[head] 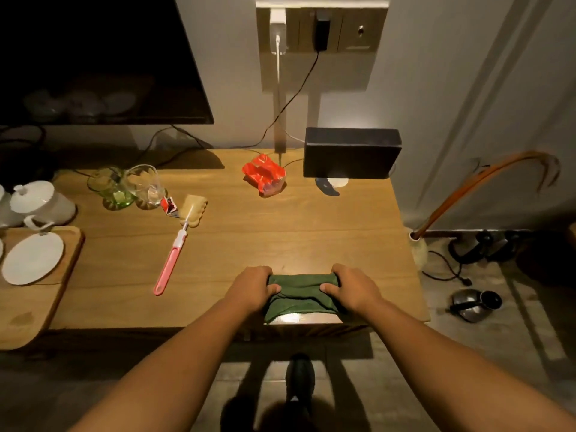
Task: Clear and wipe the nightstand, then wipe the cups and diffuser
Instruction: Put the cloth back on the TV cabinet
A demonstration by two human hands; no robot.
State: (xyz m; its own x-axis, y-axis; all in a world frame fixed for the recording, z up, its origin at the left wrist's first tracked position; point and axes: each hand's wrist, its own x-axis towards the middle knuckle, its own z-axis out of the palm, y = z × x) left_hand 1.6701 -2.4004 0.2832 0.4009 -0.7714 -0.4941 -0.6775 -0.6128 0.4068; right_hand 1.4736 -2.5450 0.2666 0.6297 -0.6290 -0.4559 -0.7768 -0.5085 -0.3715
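- Bare forearms low in view, both reaching to the near edge of the nightstand (280,238).
- Curled round the left end of a folded green cloth (300,294), the left hand (254,288), thumb pressed on top.
- Gripping the right end the same way, the right hand (352,289).
- Cloth flat on the wood, near hem just over the near edge.
- Left of the middle, a pink brush (174,254) lying flat, sponge head towards the far edge.
- Near the far left corner, a green glass (109,185) and a clear glass (146,185) side by side.
- By the far edge, a crumpled red wrapper (264,174); at the far right corner, a black box (350,152).
- At the left side, a wooden tray (37,294) carrying a white plate (32,258), with a white lidded cup (43,201) just behind.
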